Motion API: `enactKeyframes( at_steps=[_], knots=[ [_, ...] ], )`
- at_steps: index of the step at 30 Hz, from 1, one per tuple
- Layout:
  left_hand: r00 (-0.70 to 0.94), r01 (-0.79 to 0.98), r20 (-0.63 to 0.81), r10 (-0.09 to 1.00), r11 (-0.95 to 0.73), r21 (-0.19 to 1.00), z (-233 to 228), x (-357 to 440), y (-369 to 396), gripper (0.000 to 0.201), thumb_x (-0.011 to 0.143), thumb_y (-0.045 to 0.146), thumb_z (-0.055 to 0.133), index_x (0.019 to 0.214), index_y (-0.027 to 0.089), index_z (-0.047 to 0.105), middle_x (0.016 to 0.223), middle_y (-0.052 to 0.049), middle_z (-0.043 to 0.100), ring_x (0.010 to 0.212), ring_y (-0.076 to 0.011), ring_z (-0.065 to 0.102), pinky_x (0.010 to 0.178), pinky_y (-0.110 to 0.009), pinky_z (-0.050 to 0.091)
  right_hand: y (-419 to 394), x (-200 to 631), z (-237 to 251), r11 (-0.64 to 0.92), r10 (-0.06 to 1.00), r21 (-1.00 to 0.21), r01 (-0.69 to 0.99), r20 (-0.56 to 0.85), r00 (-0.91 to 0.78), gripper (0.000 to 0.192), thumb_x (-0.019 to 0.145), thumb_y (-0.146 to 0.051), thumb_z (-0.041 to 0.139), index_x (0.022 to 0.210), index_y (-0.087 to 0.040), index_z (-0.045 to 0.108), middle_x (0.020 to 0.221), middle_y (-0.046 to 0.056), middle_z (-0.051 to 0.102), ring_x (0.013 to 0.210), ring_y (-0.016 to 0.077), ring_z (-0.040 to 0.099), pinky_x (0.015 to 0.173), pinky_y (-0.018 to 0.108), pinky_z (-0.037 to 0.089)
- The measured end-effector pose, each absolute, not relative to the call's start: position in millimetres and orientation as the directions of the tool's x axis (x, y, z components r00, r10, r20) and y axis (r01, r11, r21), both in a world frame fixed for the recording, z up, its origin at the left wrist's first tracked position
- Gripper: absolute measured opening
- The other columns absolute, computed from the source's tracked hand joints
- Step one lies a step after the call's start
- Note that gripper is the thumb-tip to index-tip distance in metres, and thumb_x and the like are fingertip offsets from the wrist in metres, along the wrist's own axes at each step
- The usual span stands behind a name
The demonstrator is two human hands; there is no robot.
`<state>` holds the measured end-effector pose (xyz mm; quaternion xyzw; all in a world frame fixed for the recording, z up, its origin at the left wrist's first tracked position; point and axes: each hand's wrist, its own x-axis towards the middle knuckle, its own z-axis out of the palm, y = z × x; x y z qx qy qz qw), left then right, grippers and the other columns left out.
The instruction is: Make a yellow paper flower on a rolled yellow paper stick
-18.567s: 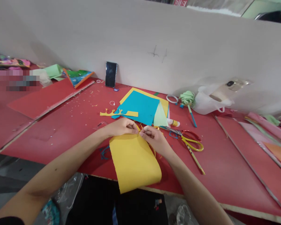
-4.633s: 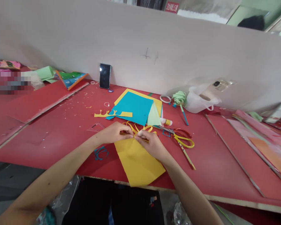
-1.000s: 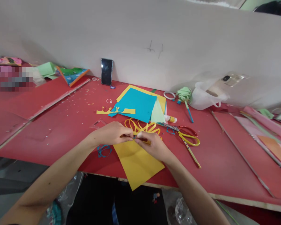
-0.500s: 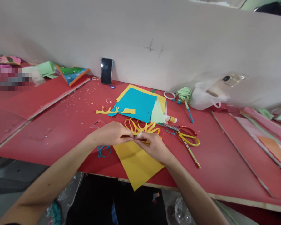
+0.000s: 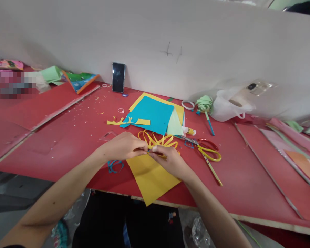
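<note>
A: Item one, the hands?
B: Left hand (image 5: 124,146) and right hand (image 5: 167,160), fingertips pressed together, both pinching the gathered ends of the yellow paper loops (image 5: 158,139), just above the yellow sheet (image 5: 150,175) at the near edge of the tabletop (image 5: 67,141)

A: Handling?
B: By my judgement very light, limp, easily creased or torn; hold only at the pinched base, never on the loops themselves

A: Count, outward?
B: One fan of loops, strips too overlapped to number; one yellow sheet; one blue paper scrap (image 5: 115,166); one pair of scissors (image 5: 206,153); one glue stick (image 5: 189,131); one blue sheet (image 5: 152,115); one phone (image 5: 118,77) leaning upright
</note>
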<state>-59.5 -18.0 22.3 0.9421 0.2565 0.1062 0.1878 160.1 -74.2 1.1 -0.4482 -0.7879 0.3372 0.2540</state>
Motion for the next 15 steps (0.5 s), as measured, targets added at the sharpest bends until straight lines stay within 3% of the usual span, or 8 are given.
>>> enactKeyframes(
  at_steps=[15],
  knots=[
    [0.828, 0.479, 0.05, 0.558, -0.752, 0.453, 28.8, -55.8, -21.6, 0.014, 0.091, 0.028, 0.057, 0.093, 0.024, 0.071, 0.081, 0.002, 0.075, 0.07, -0.0124, 0.064, 0.059, -0.024, 0.032, -74.6, 160.4, -0.4, 0.395, 0.879, -0.744, 0.539, 0.135, -0.457, 0.019, 0.094, -0.026, 0.052, 0.078, -0.019, 0.057, 0.071, 0.0, 0.06, 0.066, 0.0135, 0.057, 0.061, 0.022, 0.039]
  ],
)
